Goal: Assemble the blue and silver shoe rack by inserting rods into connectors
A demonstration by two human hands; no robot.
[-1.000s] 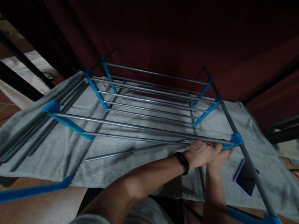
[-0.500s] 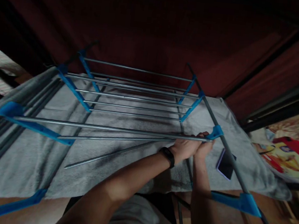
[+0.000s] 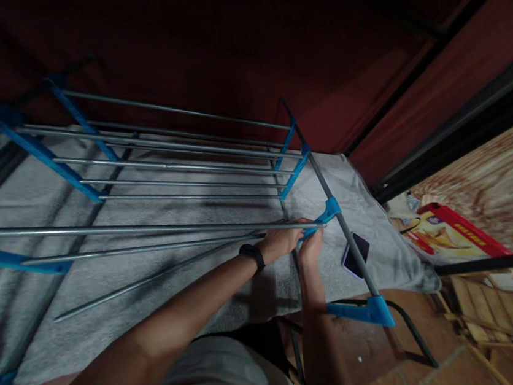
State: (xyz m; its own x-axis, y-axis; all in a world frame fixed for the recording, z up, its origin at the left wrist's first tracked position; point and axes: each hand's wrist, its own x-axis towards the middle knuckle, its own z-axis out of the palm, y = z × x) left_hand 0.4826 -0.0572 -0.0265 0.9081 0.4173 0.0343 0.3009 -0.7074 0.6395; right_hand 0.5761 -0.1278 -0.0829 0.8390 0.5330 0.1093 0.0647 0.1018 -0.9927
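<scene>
A drying rack with grey metal rods and blue plastic brackets stands over a grey blanket. My left hand [image 3: 281, 242], with a black band on its wrist, is closed around the end part of a lower metal rod [image 3: 152, 247], its fingertips up by the blue bracket [image 3: 330, 209]. Just beside it, my right hand [image 3: 311, 248] grips the lower part of that bracket, fingers partly hidden. The upper metal rod [image 3: 141, 230] passes over my left fingers, and its end lies across the bracket. Below, a loose-looking rod [image 3: 134, 287] slants over the blanket, its far end hidden behind my left hand.
A phone [image 3: 355, 256] lies on the grey blanket [image 3: 396, 264] beneath the side tube [image 3: 348, 237]. Several fixed rods [image 3: 194, 166] span the rack's far part. At right are a red and yellow package [image 3: 455, 234] and a wooden slatted piece [image 3: 493, 312] above the tiled floor.
The view has swung to the right, so the rack sits further left. The blue bracket now shows between my hands, angled downward, and the upper rod's end lies across it.
</scene>
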